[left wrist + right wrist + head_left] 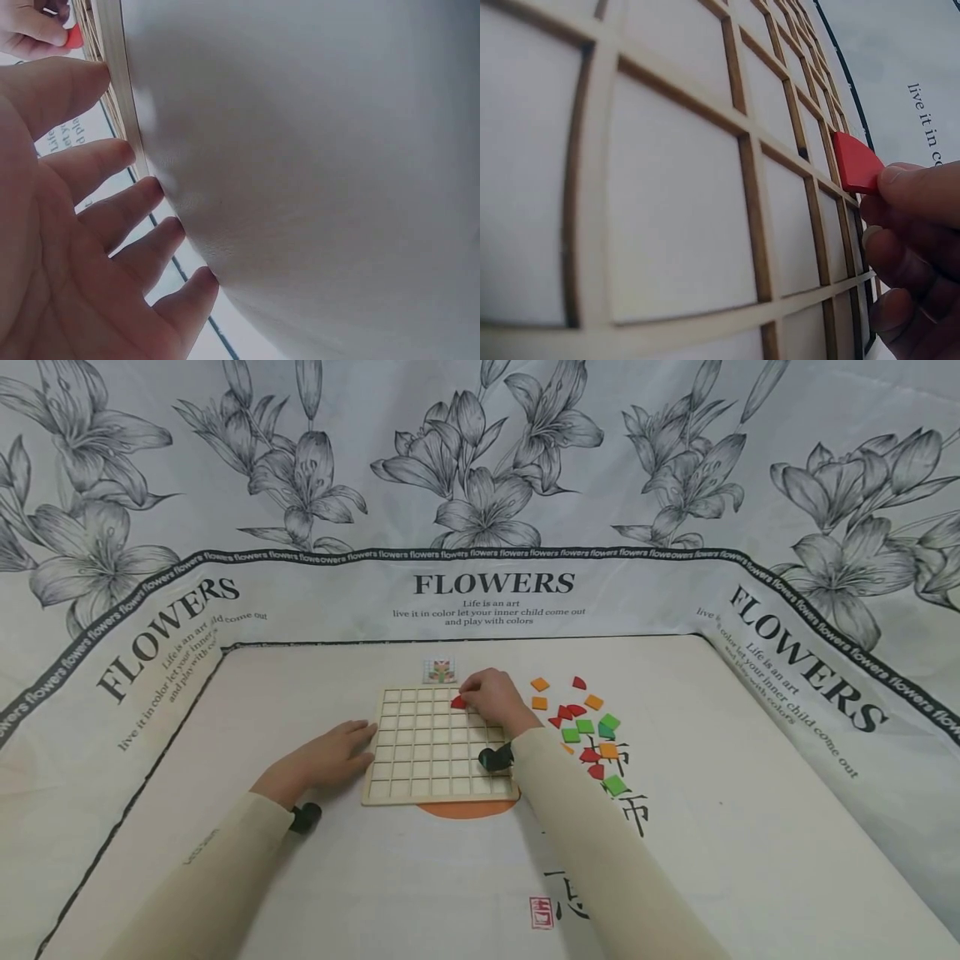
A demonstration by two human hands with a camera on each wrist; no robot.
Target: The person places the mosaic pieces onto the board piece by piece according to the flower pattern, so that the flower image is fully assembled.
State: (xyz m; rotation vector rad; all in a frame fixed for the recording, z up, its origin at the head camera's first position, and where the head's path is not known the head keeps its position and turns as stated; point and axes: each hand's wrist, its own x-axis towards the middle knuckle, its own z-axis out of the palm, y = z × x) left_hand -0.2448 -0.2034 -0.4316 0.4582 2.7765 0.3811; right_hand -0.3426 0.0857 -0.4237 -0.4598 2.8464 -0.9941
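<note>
A square wooden grid board (423, 767) lies on the table, its cells pale and bare where they show. My right hand (495, 697) pinches a red quarter-circle tile (457, 702) over the far rows of the board. In the right wrist view, thumb and fingertips grip the rounded side of the red tile (856, 163), and its corner is at the grid bars. At the board's left edge rests my left hand (330, 760). The left wrist view shows the left hand (90, 195) with fingers spread, thumb and index touching the wooden side.
A small picture card (439, 671) with a flower pattern lies behind the board. To the right are scattered several loose tiles: orange squares (539, 702), green squares (572, 736) and red curved pieces (591, 756). An orange printed circle (468, 811) shows under the board's front edge.
</note>
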